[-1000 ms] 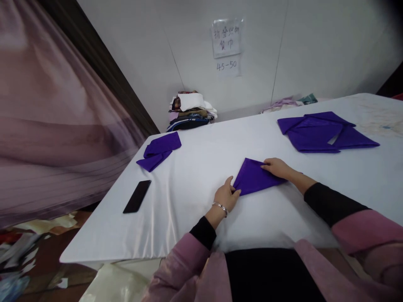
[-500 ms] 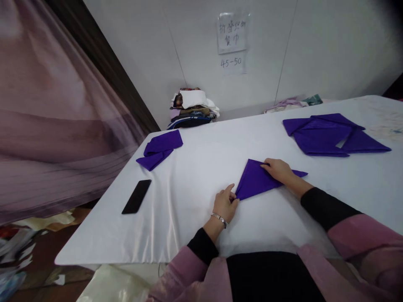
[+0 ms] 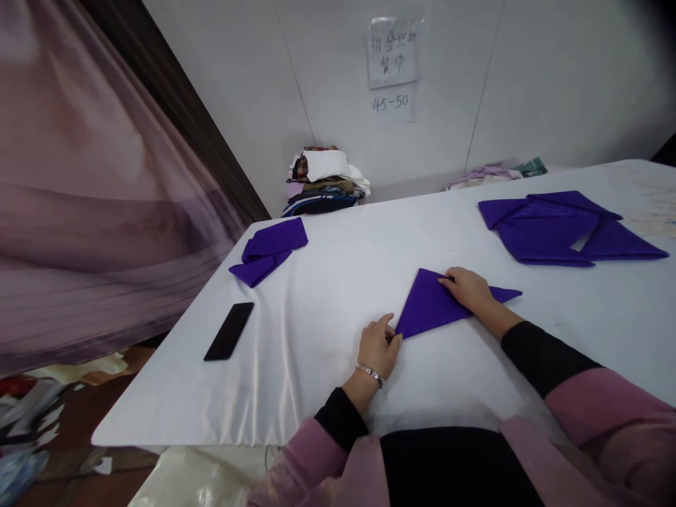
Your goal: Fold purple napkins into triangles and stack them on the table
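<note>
A purple cloth napkin (image 3: 430,306), folded into a flat pointed shape, lies on the white-covered table in front of me. My left hand (image 3: 378,346), with a silver bracelet at the wrist, pinches its lower left corner between thumb and fingers. At the upper edge my right hand (image 3: 467,289) grips the cloth, thumb and fingertips pressed together on it. Part of the napkin is hidden under the right hand, and a narrow tip of it sticks out to the right.
Several folded purple napkins (image 3: 549,229) lie at the right back. Another purple cloth (image 3: 272,246) rests at the left, with a black phone (image 3: 229,331) nearer me. Behind the table stand stacked clothes (image 3: 324,184). The white table (image 3: 338,282) ends at the left beside a curtain (image 3: 105,197).
The napkin's left edge now lies straighter and smoother, without the small crease near the left hand. Both hands keep almost the same places; the view has shifted slightly.
</note>
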`<action>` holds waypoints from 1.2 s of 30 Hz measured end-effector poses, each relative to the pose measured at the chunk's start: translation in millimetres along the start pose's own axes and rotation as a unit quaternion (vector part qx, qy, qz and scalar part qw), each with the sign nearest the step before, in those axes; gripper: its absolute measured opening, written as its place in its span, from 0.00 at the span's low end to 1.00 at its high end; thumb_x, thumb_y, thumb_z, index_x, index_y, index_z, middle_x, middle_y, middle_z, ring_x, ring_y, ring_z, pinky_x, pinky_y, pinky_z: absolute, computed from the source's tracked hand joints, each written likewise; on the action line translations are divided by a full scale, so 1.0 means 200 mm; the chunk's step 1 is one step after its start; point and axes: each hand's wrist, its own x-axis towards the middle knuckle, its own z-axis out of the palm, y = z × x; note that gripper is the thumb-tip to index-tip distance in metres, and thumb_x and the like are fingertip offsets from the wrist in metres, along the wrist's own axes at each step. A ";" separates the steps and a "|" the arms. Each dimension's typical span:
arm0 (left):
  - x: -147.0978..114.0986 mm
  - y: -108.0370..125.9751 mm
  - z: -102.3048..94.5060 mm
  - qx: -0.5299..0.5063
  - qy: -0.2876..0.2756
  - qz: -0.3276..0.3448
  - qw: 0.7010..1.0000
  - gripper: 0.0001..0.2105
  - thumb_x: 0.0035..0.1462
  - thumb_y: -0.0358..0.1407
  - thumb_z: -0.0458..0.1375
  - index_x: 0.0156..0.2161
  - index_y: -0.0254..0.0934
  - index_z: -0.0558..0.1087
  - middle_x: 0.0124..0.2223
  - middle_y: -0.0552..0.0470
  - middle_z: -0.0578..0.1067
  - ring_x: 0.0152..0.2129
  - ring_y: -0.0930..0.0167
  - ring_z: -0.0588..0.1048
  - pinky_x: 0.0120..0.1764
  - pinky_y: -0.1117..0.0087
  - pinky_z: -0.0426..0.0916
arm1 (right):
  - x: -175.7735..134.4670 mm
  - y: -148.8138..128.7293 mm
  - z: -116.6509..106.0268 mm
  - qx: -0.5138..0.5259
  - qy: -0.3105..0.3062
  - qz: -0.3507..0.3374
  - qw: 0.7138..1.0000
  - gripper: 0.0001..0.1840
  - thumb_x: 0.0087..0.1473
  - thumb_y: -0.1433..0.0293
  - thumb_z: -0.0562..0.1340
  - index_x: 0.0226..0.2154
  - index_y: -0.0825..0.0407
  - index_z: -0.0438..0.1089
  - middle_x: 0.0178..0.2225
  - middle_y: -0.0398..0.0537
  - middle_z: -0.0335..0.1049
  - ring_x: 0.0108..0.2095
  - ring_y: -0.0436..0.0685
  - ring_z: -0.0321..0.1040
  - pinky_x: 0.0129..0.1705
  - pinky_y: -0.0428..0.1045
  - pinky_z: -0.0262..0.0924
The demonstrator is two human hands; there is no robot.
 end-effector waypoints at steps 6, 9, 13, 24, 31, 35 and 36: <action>-0.01 0.00 0.00 0.018 0.004 -0.002 1.000 0.18 0.51 0.28 0.57 0.48 0.40 0.67 0.31 0.57 0.74 0.34 0.68 0.69 0.44 0.62 0.63 | 0.00 0.00 0.00 0.007 0.007 -0.001 1.000 0.16 0.58 0.58 0.52 0.31 0.50 0.67 0.35 0.49 0.70 0.37 0.58 0.66 0.31 0.49 0.52; -0.02 -0.01 -0.01 0.017 0.009 -0.005 1.000 0.18 0.50 0.28 0.57 0.48 0.40 0.67 0.32 0.56 0.74 0.34 0.68 0.69 0.44 0.62 0.63 | 0.00 0.00 0.00 0.008 0.009 0.004 1.000 0.15 0.58 0.59 0.52 0.31 0.50 0.68 0.34 0.49 0.71 0.37 0.58 0.66 0.30 0.49 0.51; -0.03 -0.03 -0.02 0.012 0.009 -0.002 1.000 0.19 0.51 0.26 0.56 0.49 0.41 0.67 0.33 0.56 0.75 0.35 0.68 0.69 0.45 0.61 0.63 | 0.00 0.01 0.01 0.009 0.016 0.005 1.000 0.15 0.57 0.58 0.53 0.31 0.51 0.68 0.35 0.49 0.71 0.37 0.58 0.66 0.30 0.49 0.51; -0.08 -0.05 -0.06 0.017 0.039 0.019 0.999 0.17 0.48 0.26 0.58 0.45 0.39 0.70 0.37 0.54 0.75 0.38 0.68 0.69 0.46 0.61 0.63 | 0.00 0.03 0.03 0.015 0.041 0.002 0.999 0.15 0.55 0.57 0.55 0.30 0.50 0.68 0.33 0.47 0.72 0.35 0.58 0.66 0.28 0.49 0.49; -0.07 -0.02 -0.05 0.062 0.018 0.008 0.998 0.06 0.48 0.31 0.62 0.34 0.41 0.72 0.41 0.53 0.72 0.42 0.67 0.67 0.47 0.62 0.61 | 0.00 0.04 0.04 0.016 0.045 0.007 0.999 0.16 0.55 0.56 0.55 0.31 0.50 0.69 0.34 0.48 0.72 0.35 0.59 0.66 0.27 0.49 0.49; -0.06 -0.01 -0.04 0.076 0.000 0.003 0.997 0.03 0.50 0.29 0.60 0.30 0.40 0.72 0.42 0.53 0.73 0.44 0.67 0.67 0.47 0.62 0.60 | 0.01 0.03 0.04 0.017 0.044 0.009 0.999 0.15 0.54 0.56 0.56 0.31 0.50 0.69 0.34 0.48 0.72 0.34 0.58 0.66 0.27 0.49 0.49; -0.06 -0.01 -0.05 0.078 -0.001 0.007 0.997 0.04 0.50 0.29 0.59 0.30 0.40 0.72 0.42 0.53 0.73 0.44 0.67 0.67 0.47 0.61 0.60 | 0.01 0.03 0.04 0.018 0.041 0.011 0.999 0.15 0.54 0.56 0.56 0.31 0.50 0.69 0.34 0.47 0.72 0.34 0.58 0.66 0.27 0.49 0.49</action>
